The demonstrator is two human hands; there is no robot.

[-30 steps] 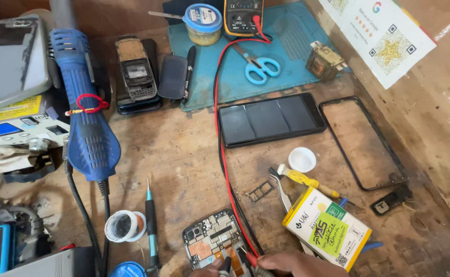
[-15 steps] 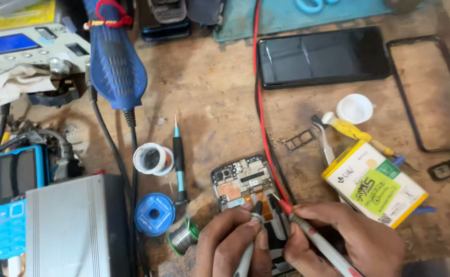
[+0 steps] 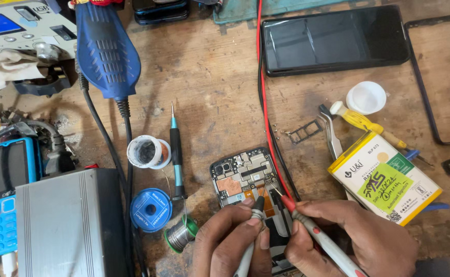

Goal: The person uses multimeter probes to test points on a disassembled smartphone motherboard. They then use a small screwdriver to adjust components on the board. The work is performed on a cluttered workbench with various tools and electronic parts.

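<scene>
My left hand point(image 3: 230, 241) pinches the black probe point(image 3: 253, 225) and my right hand point(image 3: 358, 238) grips the red probe point(image 3: 307, 228), fingers closed around each. Both tips seem to touch the opened phone point(image 3: 245, 177) lying on the tabletop point(image 3: 214, 87), just left of the yellow battery point(image 3: 384, 177).

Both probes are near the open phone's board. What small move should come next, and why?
Probably hold both tips steady on the board. The left hand has the black probe pointed at the orange flex area of the opened phone, and the right hand has the red probe beside it. The tips sit close together, so a slip might bridge contacts.
</scene>
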